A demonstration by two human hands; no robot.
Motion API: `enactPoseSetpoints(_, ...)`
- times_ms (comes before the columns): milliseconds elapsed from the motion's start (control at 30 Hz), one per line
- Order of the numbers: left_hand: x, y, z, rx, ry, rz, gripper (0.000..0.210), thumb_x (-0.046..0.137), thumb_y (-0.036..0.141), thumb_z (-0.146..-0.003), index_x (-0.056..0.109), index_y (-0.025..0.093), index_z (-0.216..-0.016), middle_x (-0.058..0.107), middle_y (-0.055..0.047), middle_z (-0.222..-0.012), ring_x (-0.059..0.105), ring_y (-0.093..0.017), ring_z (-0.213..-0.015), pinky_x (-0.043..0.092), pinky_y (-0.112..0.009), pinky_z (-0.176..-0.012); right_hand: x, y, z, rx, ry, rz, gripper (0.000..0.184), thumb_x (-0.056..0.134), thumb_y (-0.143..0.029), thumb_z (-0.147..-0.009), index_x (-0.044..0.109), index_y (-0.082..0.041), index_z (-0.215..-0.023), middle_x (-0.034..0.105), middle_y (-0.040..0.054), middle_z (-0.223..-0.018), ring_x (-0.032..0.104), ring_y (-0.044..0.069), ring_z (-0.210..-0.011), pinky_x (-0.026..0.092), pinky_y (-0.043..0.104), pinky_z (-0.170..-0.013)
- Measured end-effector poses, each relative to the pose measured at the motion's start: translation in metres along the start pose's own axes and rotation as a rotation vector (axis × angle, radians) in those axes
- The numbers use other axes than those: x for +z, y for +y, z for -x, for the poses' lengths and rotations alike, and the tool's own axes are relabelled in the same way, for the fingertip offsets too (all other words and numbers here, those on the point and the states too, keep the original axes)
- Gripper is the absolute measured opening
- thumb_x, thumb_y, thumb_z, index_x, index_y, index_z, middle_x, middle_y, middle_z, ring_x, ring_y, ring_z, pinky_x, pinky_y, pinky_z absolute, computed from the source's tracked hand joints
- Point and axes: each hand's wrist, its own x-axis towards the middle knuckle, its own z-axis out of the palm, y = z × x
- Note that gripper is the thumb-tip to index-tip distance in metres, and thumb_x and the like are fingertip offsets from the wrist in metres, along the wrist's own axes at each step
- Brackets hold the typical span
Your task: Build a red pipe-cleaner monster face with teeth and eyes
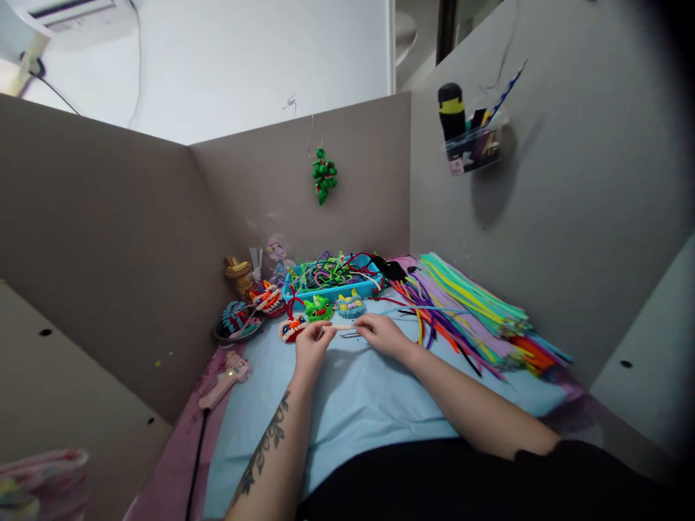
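Between my two hands a short, pale pipe cleaner (342, 328) is stretched level above the blue cloth. My left hand (313, 343) pinches its left end, and my right hand (378, 334) pinches the right end. Just behind my left hand sit a red and white pipe-cleaner figure (292, 328) and a green one (318, 309) with a face. A blue one with yellow parts (351, 305) is behind the gap between the hands. Under the pale strand lies a thin dark tool (350, 336), perhaps scissors or tweezers, partly hidden.
A blue tray (309, 294) of tangled pipe cleaners stands at the back. Bundles of coloured pipe cleaners (472, 297) spread along the right. At left are a dark bowl (239, 334) and a pink glue gun (225, 381) with a cord. Grey panels (347, 145) enclose the table.
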Motion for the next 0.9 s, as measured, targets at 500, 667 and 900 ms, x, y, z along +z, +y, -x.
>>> enactPoseSetpoints(500,0.001,-0.002,0.002,-0.061,-0.208,-0.155,0.03,0.072,0.038,-0.061,0.074,0.012,-0.077,0.072,-0.008,-0.072,0.063,-0.021,-0.069,0.047,-0.031,-0.066,-0.013,0.009,0.0,-0.25,0.027,0.279,0.014,0.055,-0.013,-0.08,0.067,-0.02,-0.084,0.068,0.0043,-0.078,0.059,0.017,-0.075,0.037,0.028,-0.069)
enactPoseSetpoints(667,0.001,-0.003,0.002,-0.087,-0.219,-0.143,0.03,0.072,0.038,-0.06,0.074,0.012,-0.076,0.072,-0.008,-0.07,0.062,-0.02,-0.064,0.046,-0.029,-0.06,-0.012,0.007,0.0,-0.282,0.042,0.259,0.014,0.056,-0.012,-0.079,0.067,-0.02,-0.082,0.067,0.0042,-0.076,0.058,0.017,-0.074,0.037,0.028,-0.068)
enactPoseSetpoints(900,0.003,-0.004,0.002,0.005,-0.184,-0.144,0.027,0.071,0.035,-0.062,0.073,0.013,-0.079,0.072,-0.007,-0.074,0.064,-0.02,-0.069,0.049,-0.031,-0.066,-0.012,-0.001,0.0,-0.198,0.064,0.202,0.016,0.056,-0.016,-0.079,0.067,-0.021,-0.091,0.068,0.0046,-0.084,0.06,0.017,-0.078,0.041,0.029,-0.073)
